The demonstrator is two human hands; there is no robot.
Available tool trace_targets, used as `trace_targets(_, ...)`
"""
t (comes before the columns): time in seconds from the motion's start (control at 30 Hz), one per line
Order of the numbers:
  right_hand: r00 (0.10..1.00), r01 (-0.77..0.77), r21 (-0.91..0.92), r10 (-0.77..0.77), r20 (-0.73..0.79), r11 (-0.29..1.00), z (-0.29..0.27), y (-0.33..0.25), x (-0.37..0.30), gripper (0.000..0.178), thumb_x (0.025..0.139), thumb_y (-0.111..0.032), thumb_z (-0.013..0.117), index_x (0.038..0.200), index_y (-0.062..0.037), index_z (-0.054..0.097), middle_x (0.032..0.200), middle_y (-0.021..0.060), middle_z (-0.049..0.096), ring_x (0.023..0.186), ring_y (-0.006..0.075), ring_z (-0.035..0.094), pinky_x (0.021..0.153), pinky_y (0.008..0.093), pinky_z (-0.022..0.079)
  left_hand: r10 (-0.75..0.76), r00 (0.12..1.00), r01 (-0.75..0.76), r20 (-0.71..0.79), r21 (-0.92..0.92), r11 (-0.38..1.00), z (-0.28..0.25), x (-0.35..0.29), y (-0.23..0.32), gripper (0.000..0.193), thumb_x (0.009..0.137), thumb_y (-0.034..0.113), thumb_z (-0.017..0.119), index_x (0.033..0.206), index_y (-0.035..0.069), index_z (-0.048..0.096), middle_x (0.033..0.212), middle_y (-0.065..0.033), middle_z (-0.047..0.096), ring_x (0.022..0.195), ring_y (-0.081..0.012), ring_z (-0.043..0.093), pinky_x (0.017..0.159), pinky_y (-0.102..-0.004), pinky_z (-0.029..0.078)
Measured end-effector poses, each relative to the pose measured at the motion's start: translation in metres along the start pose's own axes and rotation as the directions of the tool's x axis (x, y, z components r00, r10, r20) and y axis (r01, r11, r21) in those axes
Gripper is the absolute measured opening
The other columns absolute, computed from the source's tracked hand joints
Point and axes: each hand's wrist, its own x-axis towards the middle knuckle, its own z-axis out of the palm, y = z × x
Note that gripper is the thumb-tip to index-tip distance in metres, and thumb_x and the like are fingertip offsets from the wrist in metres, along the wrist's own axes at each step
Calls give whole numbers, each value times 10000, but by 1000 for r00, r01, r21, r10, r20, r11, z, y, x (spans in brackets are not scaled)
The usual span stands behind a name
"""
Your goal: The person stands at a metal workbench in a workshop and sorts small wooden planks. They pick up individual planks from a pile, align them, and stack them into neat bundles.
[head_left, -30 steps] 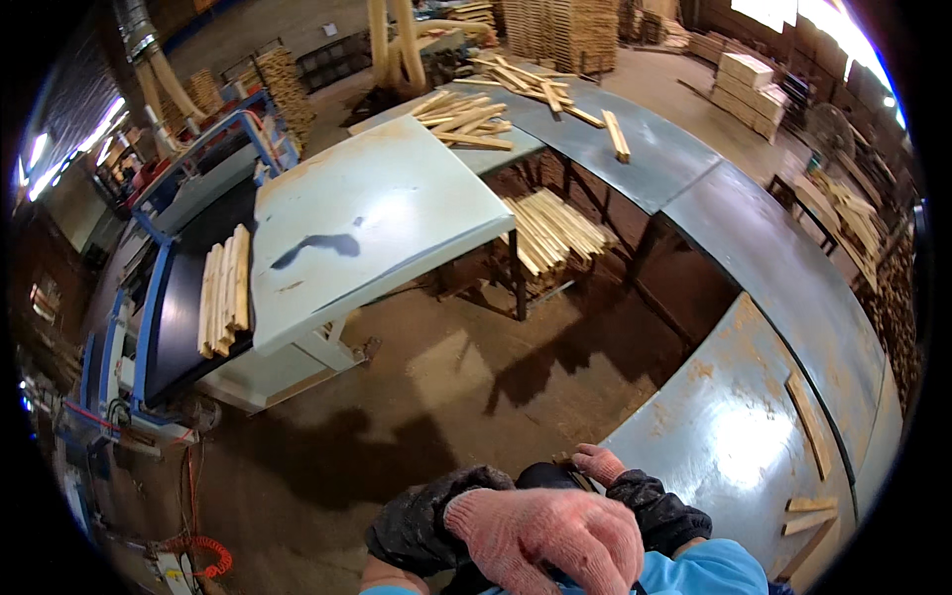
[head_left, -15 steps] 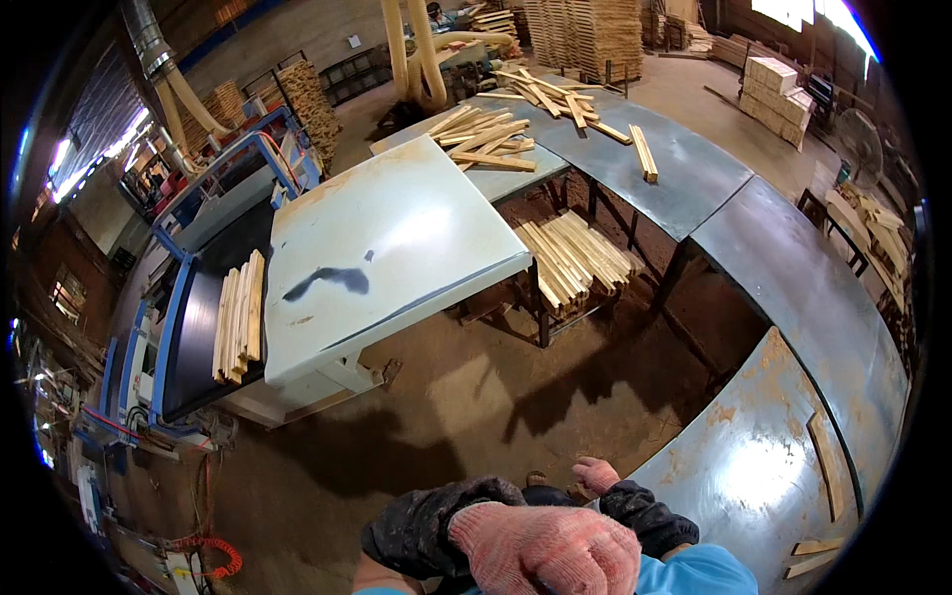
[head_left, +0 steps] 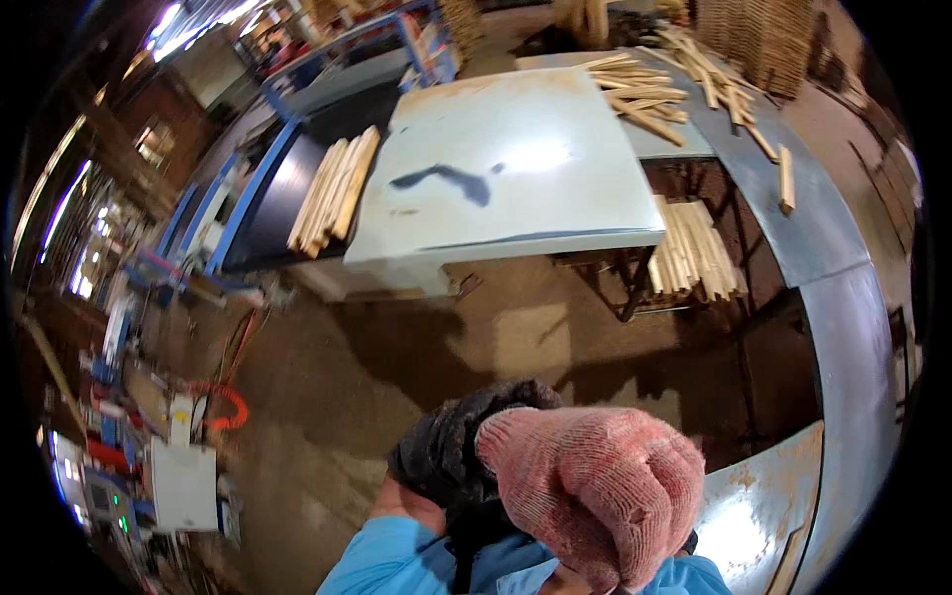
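Observation:
My left hand [head_left: 605,486] is in a pink knitted glove, raised close in front of me at the lower middle. Its fingers are curled down and together, and their tips are hidden, so whatever they may hold does not show. A dark sleeve cover [head_left: 446,446] wraps that forearm over a light blue shirt [head_left: 382,560]. My right hand is out of sight behind the left glove and the lower edge. Beyond the hands stands a pale metal-topped table [head_left: 516,129]. Several wooden strips [head_left: 335,193] lie side by side on a black conveyor bed [head_left: 268,213] at its left.
More strips [head_left: 694,248] are stacked beneath the table's right side. Loose sticks [head_left: 635,94] lie at the far right. A grey metal bench [head_left: 848,327] curves down the right side. At the left are blue machine frames [head_left: 278,149], a coiled red hose [head_left: 233,407] and a white box [head_left: 183,481].
The view has swung left, so the table and strips sit further right. My left glove has come up closer and larger. The right glove, seen before beside the bench, has gone from sight.

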Motion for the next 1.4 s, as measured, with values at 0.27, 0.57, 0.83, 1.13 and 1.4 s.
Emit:
trace_targets(0.27,989,108,-739,-144,14,665,80,-87,26,279,963,-197,643,1159,0,667,883,87,651,737,235,638,646,378,525,237,967,-170,-96,450,877,-6,-87,85,184,993,252,672,981,80,735,950,-39,655,891,-271,678,867,-426,527)
trace_targets(0.57,961,231,-935,87,263,270,212,-134,120,524,966,-326,603,1353,27,626,1387,251,631,1302,402,592,1097,400,471,783,431,-504,-448,601,621,34,-156,118,279,965,262,756,857,5,756,815,-120,675,705,-265,668,625,-382,577)
trace_targets(0.83,986,-134,-819,156,-55,558,316,-175,74,431,971,-296,591,1288,-10,654,1381,223,635,1287,395,598,1071,395,494,542,549,-485,-636,285,827,17,-180,160,340,982,330,729,932,-4,762,805,-131,697,722,-274,673,630,-368,573)
trace_targets(1.13,978,-134,-783,-47,-204,608,250,-133,24,541,937,-298,653,1384,6,625,1234,183,725,1065,260,712,949,366,540,294,526,-583,-798,-86,808,23,-187,125,338,924,323,808,973,-11,791,895,-144,729,783,-288,697,700,-356,571)
trace_targets(1.4,958,-16,-931,-260,-118,365,128,-86,30,423,938,-331,628,1210,-15,695,1160,197,733,1051,360,696,895,420,548,153,976,-131,-158,142,981,-117,-116,79,409,948,356,766,1031,-45,756,985,-149,747,889,-287,720,883,-381,557)
